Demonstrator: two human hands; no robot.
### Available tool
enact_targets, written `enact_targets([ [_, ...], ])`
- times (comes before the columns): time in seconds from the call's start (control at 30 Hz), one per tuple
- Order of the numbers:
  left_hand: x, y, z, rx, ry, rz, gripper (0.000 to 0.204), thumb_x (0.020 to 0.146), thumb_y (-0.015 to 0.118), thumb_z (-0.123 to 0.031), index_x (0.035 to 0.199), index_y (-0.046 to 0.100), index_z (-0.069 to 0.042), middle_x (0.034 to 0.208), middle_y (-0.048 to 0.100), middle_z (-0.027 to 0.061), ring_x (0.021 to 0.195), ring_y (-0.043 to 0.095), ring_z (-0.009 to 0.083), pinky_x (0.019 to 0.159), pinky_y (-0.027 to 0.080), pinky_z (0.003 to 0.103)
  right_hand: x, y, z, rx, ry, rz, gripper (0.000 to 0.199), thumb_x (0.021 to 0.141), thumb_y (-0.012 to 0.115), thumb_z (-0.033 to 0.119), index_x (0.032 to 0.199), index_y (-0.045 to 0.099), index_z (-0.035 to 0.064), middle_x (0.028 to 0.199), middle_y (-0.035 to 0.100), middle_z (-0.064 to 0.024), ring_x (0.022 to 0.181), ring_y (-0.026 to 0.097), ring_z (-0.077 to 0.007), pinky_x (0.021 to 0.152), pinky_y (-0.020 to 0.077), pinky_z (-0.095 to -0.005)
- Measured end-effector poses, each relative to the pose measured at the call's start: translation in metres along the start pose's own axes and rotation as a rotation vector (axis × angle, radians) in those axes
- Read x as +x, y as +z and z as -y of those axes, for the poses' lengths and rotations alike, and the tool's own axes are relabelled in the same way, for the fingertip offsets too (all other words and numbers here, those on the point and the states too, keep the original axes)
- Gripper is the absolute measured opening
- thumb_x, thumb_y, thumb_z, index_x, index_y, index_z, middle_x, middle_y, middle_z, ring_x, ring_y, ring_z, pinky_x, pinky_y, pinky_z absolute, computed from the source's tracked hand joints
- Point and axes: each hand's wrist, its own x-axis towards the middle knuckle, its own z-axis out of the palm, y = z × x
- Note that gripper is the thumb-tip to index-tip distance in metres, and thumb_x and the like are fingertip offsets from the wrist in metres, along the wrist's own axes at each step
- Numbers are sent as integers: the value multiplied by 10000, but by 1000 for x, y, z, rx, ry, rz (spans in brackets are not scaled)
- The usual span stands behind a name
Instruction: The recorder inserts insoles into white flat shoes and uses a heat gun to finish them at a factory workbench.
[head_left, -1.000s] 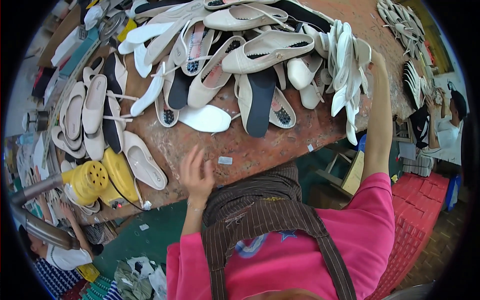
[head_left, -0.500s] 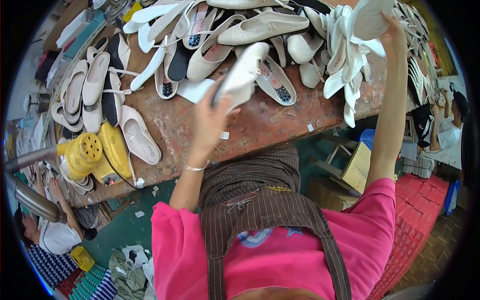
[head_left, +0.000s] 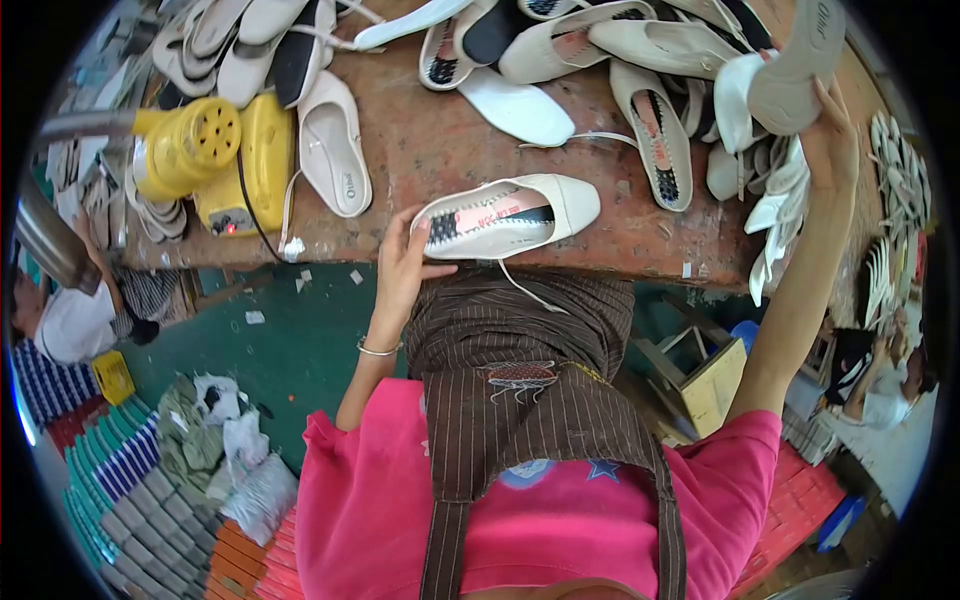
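Observation:
At the near table edge, a cream slingback shoe (head_left: 572,205) lies with its toe to the right and its opening facing up. Black and pink markings show inside it, and its thin strap (head_left: 530,287) hangs over the edge. My left hand (head_left: 400,268) is closed on its heel end, thumb and fingers on either side. At the far right, my right hand (head_left: 828,140) grips a beige insole (head_left: 797,85) above a hanging bunch of white insoles (head_left: 780,205).
A yellow machine (head_left: 250,170) with a cable stands at the left of the worn table (head_left: 420,150). Finished-looking shoes (head_left: 335,145) lie beside it. More cream shoes (head_left: 655,130) and a white insole (head_left: 515,105) are at the back. A wooden stool (head_left: 705,385) is below.
My left hand has brought the shoe down to the near table edge and turned its opening up. My right hand still grips an insole by the bunch. The whole view has shifted.

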Motion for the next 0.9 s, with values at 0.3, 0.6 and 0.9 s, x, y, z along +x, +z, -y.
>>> enact_targets([
  [0.3, -19, 28, -44, 472, 494, -57, 443, 834, 709, -106, 1246, 567, -23, 1184, 574, 149, 923, 636, 227, 683, 542, 319, -64, 123, -17, 114, -248, -121, 360, 906, 549, 70, 1237, 499, -63, 1146, 597, -251, 1078, 601, -333, 1000, 431, -480],
  [0.6, -20, 8, -12, 879, 464, -399, 422, 859, 679, -191, 1246, 563, -68, 975, 549, 139, 818, 605, 331, 690, 511, 436, -123, 160, -95, 113, 263, -126, 661, 664, 634, 176, 1248, 399, -24, 807, 508, -91, 603, 502, -144, 513, 407, -228],
  [0.9, 3, 0, 8, 550, 396, -304, 415, 892, 648, -64, 1296, 574, -3, 861, 516, 72, 602, 557, 118, 486, 447, 243, -111, 173, -134, -837, 16, 135, 487, 835, 649, 43, 1314, 572, 15, 1172, 609, -134, 1084, 569, -241, 951, 429, -346],
])
